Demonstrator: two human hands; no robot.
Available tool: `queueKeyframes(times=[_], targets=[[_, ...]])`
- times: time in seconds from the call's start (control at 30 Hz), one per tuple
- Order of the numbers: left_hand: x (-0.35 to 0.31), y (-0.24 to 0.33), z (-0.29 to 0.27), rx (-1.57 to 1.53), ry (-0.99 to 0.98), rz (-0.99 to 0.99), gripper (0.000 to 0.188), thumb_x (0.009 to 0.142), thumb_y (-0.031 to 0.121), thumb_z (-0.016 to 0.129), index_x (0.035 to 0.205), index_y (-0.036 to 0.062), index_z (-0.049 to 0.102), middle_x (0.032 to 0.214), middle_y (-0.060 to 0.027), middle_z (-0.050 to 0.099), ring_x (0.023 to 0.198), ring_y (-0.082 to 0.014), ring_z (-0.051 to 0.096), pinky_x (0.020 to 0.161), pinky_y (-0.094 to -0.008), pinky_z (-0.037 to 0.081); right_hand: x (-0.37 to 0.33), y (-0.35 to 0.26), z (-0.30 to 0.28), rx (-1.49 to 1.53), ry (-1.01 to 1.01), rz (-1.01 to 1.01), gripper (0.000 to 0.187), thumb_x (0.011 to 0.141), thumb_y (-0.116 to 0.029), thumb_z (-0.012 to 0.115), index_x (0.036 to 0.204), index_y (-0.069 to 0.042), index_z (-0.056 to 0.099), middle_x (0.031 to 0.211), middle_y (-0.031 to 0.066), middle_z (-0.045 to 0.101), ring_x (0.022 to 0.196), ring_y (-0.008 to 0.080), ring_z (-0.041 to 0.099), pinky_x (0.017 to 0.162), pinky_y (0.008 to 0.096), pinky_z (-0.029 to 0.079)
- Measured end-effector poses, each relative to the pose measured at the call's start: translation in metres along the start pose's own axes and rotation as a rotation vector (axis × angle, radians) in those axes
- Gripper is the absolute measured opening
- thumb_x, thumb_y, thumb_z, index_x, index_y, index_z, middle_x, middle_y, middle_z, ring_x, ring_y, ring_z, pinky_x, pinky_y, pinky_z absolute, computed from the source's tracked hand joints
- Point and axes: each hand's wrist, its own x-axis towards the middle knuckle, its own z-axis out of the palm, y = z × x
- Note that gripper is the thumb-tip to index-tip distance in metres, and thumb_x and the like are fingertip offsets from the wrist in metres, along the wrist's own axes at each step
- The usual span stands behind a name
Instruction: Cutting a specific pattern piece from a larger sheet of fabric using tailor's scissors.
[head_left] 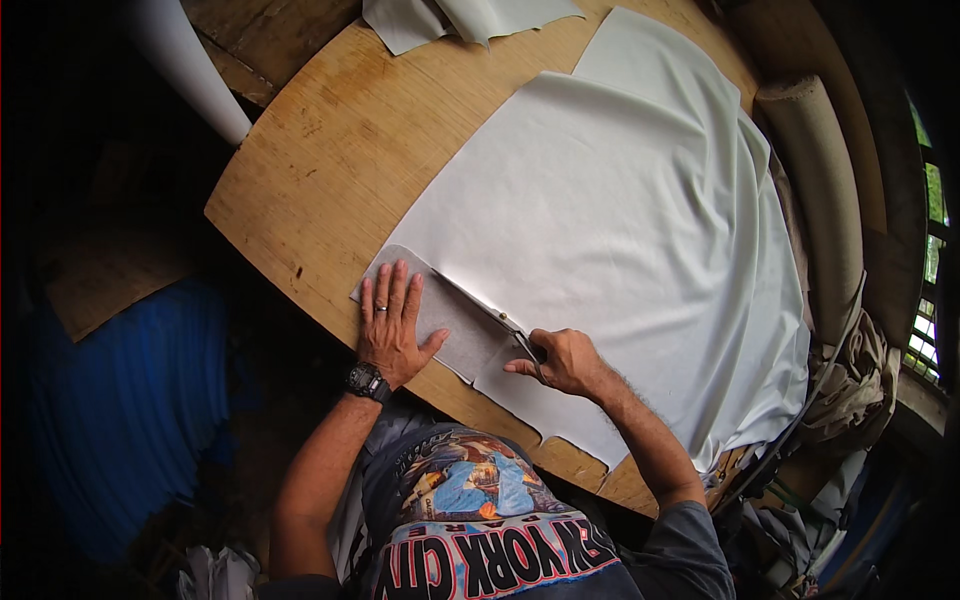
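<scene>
A large white sheet of fabric or vinyl (590, 190) spreads over the wooden table, wrinkled along its right side. Near the table's front edge a rounded light-grey piece (455, 325) lies at the sheet's corner; whether it is a template or the sheet's underside I cannot tell. My left hand (393, 325) rests flat on this piece, fingers stretched out. In my right hand (568, 362) is a pair of scissors (500, 314), my fingers wrapped round its handles. The blades point up and left along the grey piece's upper edge, partly hidden by the white material.
Bare wooden tabletop (330, 170) shows at the left. More white material (470, 18) lies at the far edge. A thick beige roll (820, 190) stands along the right side, with crumpled cloth (855, 390) below it. Blue sheeting (130, 400) is at the lower left.
</scene>
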Motion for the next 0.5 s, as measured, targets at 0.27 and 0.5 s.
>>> queueKeyframes(times=[0.27, 0.5], targets=[[0.001, 0.0, 0.0, -0.001, -0.011, -0.008, 0.093, 0.089, 0.051, 0.063, 0.157, 0.0031, 0.022, 0.164, -0.0212, 0.016, 0.151, -0.0409, 0.013, 0.121, -0.0592, 0.01, 0.017, -0.013, -0.007, -0.049, -0.043, 0.008, 0.065, 0.082, -0.067, 0.067, 0.081, -0.003, 0.065, 0.061, 0.0137, 0.065, 0.064, 0.0349, 0.069, 0.062, 0.0437, 0.054], [-0.001, -0.002, 0.0, -0.008, -0.024, -0.018, 0.091, 0.088, 0.052, 0.063, 0.155, 0.0016, 0.026, 0.163, -0.0223, 0.017, 0.151, -0.0416, 0.014, 0.121, -0.0597, 0.01, 0.026, -0.03, -0.014, -0.042, 0.006, -0.048, 0.06, 0.085, -0.062, 0.067, 0.078, -0.003, 0.063, 0.061, 0.0141, 0.064, 0.062, 0.0358, 0.067, 0.059, 0.0446, 0.053]])
